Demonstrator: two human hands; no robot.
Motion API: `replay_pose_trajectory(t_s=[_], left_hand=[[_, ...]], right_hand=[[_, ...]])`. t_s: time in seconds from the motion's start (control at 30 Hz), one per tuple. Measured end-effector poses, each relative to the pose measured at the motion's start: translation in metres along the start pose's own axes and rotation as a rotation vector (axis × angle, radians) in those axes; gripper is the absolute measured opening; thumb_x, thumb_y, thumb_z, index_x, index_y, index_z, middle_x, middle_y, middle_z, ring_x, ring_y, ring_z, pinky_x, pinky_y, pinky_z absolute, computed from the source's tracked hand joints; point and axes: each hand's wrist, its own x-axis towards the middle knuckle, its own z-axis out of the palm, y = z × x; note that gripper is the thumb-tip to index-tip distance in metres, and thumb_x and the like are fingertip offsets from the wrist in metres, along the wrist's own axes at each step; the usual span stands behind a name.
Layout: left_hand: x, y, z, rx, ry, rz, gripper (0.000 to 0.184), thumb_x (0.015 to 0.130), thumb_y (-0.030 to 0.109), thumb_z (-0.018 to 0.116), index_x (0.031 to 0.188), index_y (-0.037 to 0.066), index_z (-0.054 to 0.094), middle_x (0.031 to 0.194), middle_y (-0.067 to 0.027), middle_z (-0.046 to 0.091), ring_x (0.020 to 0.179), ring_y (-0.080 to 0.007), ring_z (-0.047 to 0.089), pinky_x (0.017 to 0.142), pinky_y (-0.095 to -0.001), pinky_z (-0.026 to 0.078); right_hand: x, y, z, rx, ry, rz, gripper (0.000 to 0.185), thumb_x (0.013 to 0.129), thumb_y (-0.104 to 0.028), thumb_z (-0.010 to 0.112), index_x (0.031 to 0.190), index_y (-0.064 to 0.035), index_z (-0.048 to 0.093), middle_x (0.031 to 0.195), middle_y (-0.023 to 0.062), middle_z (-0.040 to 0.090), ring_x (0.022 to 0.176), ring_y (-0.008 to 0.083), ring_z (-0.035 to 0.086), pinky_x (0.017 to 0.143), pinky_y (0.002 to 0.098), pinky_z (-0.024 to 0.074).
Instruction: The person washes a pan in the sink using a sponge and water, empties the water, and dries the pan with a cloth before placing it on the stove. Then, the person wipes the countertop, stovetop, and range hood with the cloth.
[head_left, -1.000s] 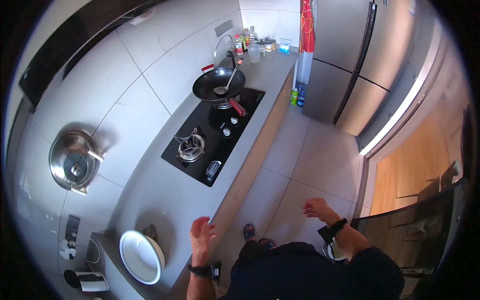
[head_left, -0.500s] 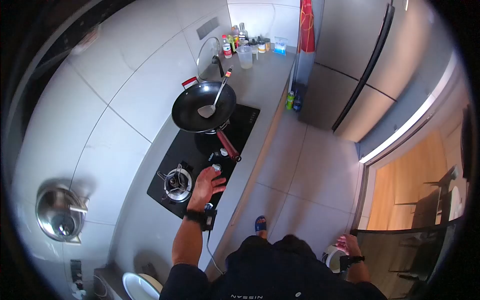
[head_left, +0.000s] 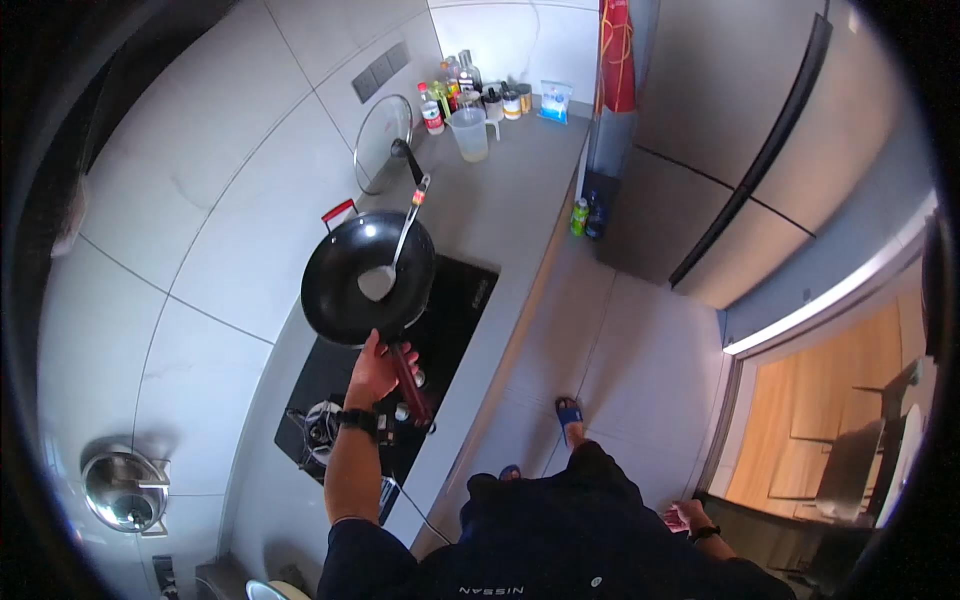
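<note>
A black wok [head_left: 350,285] rests on the far burner of the black gas stove, with a metal spatula [head_left: 378,283] lying in it. Its dark red handle [head_left: 410,385] points toward my body. My left hand [head_left: 375,372] is at this handle, its fingers curled round from beneath and showing on the far side, the thumb near the wok's rim. Low on the right, beside my body, my right hand [head_left: 686,516] hangs with loosely bent fingers apart and nothing visible in it.
A glass lid [head_left: 383,140] leans against the wall behind the wok. Farther back are a measuring jug [head_left: 470,135], bottles and a blue packet [head_left: 554,102]. The near burner [head_left: 322,432] has a metal stand. A fridge [head_left: 720,130] is at the right; a white basin's rim [head_left: 266,590] shows below.
My left hand has moved forward from over the stove knobs and taken hold of the wok handle. The view has shifted nearer the wok. My right hand stays low at my side.
</note>
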Motion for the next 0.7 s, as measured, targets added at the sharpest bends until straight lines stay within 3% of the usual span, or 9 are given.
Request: replay_pose_trajectory(t_s=[0.13,0.2,0.23,0.27,0.33,0.43,0.53,0.7], left_hand=[[0.016,0.005,-0.012,-0.033,0.078,-0.037,0.06,0.097,0.056,0.054,0.13,0.006,0.049,0.119,-0.0207,0.063,0.11,-0.0407,0.061,0.09,-0.057,0.049],[0.018,0.006,-0.006,-0.05,0.1,-0.044,0.06,0.099,0.054,0.052,0.127,0.001,0.052,0.115,-0.0202,0.065,0.105,-0.0387,0.064,0.086,-0.0522,0.053],[0.022,0.008,-0.007,-0.063,0.099,-0.046,0.059,0.099,0.053,0.052,0.125,0.0,0.053,0.113,-0.0202,0.066,0.103,-0.038,0.065,0.085,-0.0507,0.054],[0.026,0.011,-0.008,-0.073,0.097,-0.044,0.059,0.099,0.053,0.052,0.123,-0.002,0.054,0.111,-0.0202,0.066,0.101,-0.0373,0.065,0.083,-0.0492,0.056],[0.028,0.009,0.006,-0.1,0.217,-0.037,0.056,0.1,0.049,0.051,0.117,-0.004,0.057,0.104,-0.0186,0.067,0.095,-0.0344,0.067,0.08,-0.0456,0.057],[0.043,0.006,-0.01,-0.152,0.316,-0.075,0.048,0.101,0.041,0.051,0.109,-0.005,0.059,0.095,-0.0159,0.066,0.083,-0.0288,0.066,0.074,-0.0408,0.057],[0.049,0.012,-0.017,-0.18,0.36,-0.104,0.038,0.1,0.031,0.05,0.103,-0.006,0.06,0.088,-0.013,0.065,0.072,-0.023,0.061,0.067,-0.0365,0.055],[0.033,0.005,0.008,-0.086,0.373,0.009,0.03,0.097,0.023,0.05,0.098,-0.006,0.06,0.082,-0.0118,0.063,0.064,-0.0192,0.056,0.06,-0.0335,0.05]], right_hand=[[0.025,-0.104,-0.003,-0.106,0.075,-0.16,0.022,0.095,-0.02,0.056,0.1,0.0003,0.062,0.084,0.0137,0.066,0.071,0.0301,0.067,0.069,0.0479,0.0594],[0.037,-0.153,-0.014,0.011,-0.075,-0.257,0.017,0.093,-0.019,0.057,0.094,-0.0026,0.06,0.081,0.0122,0.064,0.065,0.0275,0.064,0.064,0.0445,0.0578],[0.027,-0.185,-0.017,0.069,-0.212,-0.294,0.024,0.094,-0.014,0.055,0.075,-0.0128,0.04,0.067,0.0026,0.044,0.056,0.0168,0.046,0.05,0.0331,0.0418],[0.02,-0.21,-0.014,0.197,-0.175,-0.194,0.026,0.092,-0.011,0.056,0.073,-0.0137,0.038,0.067,0.0011,0.04,0.054,0.0142,0.038,0.047,0.0311,0.0345],[-0.004,-0.247,0.006,-0.059,0.108,-0.388,0.02,0.091,-0.011,0.058,0.076,-0.0104,0.046,0.068,0.0037,0.049,0.055,0.0163,0.046,0.047,0.0334,0.0413],[0.039,-0.264,-0.013,0.096,-0.08,-0.214,0.013,0.092,-0.015,0.061,0.086,-0.005,0.056,0.076,0.0107,0.062,0.061,0.0225,0.062,0.052,0.0382,0.0551],[0.012,-0.271,0.004,-0.179,0.082,-0.355,0.015,0.093,-0.017,0.062,0.096,-0.0024,0.061,0.084,0.016,0.068,0.068,0.0283,0.069,0.06,0.0442,0.0615],[-0.002,-0.278,0.031,-0.312,0.044,-0.221,0.02,0.096,-0.02,0.063,0.104,-0.0019,0.058,0.081,0.0139,0.066,0.064,0.0272,0.066,0.055,0.0425,0.0586]])
